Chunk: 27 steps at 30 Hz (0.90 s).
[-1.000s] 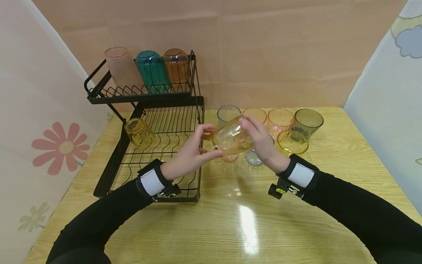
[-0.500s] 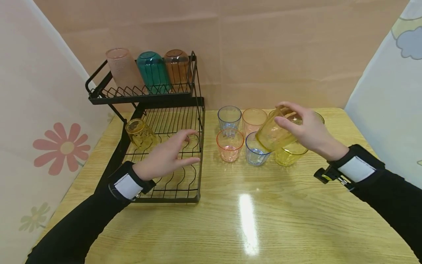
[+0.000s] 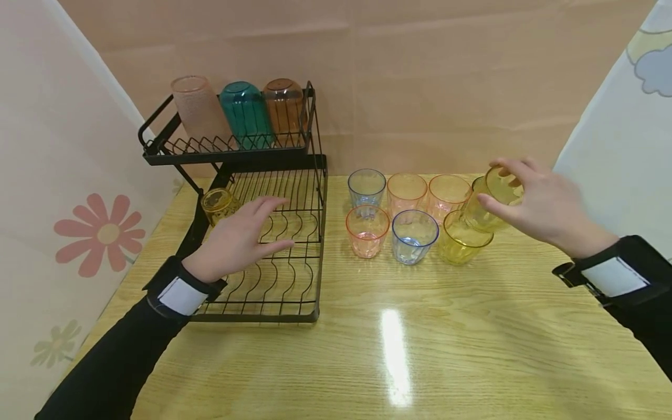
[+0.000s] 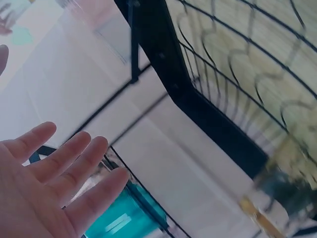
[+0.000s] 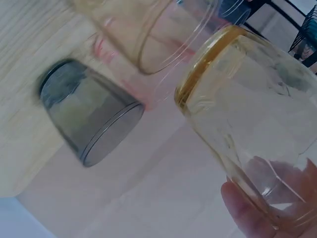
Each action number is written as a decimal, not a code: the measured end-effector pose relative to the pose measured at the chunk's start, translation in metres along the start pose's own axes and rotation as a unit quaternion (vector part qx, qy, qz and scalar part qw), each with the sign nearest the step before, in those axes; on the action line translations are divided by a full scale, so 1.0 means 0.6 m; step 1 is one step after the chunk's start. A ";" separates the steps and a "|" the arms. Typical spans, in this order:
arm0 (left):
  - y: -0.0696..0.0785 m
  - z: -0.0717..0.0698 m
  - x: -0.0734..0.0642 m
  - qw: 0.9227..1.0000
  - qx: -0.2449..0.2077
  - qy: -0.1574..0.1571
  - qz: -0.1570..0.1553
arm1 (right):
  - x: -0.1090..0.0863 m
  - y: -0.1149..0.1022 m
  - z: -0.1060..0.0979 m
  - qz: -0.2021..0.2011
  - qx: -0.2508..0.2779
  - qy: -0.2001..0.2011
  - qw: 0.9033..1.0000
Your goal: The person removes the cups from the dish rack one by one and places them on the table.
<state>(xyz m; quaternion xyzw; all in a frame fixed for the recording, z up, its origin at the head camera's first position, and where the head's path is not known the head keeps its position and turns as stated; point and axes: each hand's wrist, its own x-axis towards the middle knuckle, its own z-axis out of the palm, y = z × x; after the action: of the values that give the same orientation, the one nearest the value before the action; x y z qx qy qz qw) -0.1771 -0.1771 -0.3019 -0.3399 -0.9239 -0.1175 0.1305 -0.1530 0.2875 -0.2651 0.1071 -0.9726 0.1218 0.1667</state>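
Note:
My right hand (image 3: 546, 204) grips a yellow drinking glass (image 3: 480, 217) near its rim. The glass is tilted, its thick base pointing down to the left, and in the head view it overlaps a wider yellow glass (image 3: 455, 248) on the table. Whether those two touch I cannot tell. A grey-green glass (image 5: 91, 111) shows beside the held glass in the right wrist view; in the head view it is mostly hidden. Over the lower tier of a black dish rack (image 3: 262, 318), my left hand (image 3: 236, 239) holds nothing, fingers extended, partly covering an amber glass (image 3: 217, 201).
Pink (image 3: 199, 108), teal (image 3: 245, 114) and brown (image 3: 283, 108) glasses stand upside down on the rack's upper tier. Several clear, blue- and orange-rimmed glasses stand upright on the wooden table, including a blue-rimmed one (image 3: 412, 248). Wall sheets border the table.
Both hands held the yellow glass at first. The left hand let go and moved left over the rack; the right hand carried the glass right, toward the right end of the glasses on the table.

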 end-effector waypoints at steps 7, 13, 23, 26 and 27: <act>-0.039 -0.008 -0.008 0.997 0.072 0.009 -0.038 | -0.016 0.036 -0.003 0.020 -0.033 -0.013 0.999; -0.065 -0.014 -0.012 0.991 0.101 0.023 -0.085 | -0.028 0.057 0.006 0.037 -0.030 -0.020 0.999; -0.081 -0.032 -0.017 0.979 0.124 0.050 -0.152 | -0.037 0.076 0.012 0.064 -0.034 -0.025 0.997; -0.087 -0.036 -0.020 0.977 0.124 0.047 -0.167 | -0.040 0.084 0.013 0.071 -0.041 -0.028 0.996; -0.089 -0.037 -0.021 0.976 0.122 0.046 -0.172 | -0.042 0.087 0.015 0.073 -0.041 -0.030 0.996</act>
<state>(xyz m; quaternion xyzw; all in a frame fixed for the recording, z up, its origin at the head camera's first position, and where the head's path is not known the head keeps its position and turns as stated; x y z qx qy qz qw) -0.1997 -0.2310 -0.2922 -0.1516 -0.9689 -0.0399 0.1914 -0.1455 0.3385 -0.2923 0.0323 -0.9866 0.0899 0.1320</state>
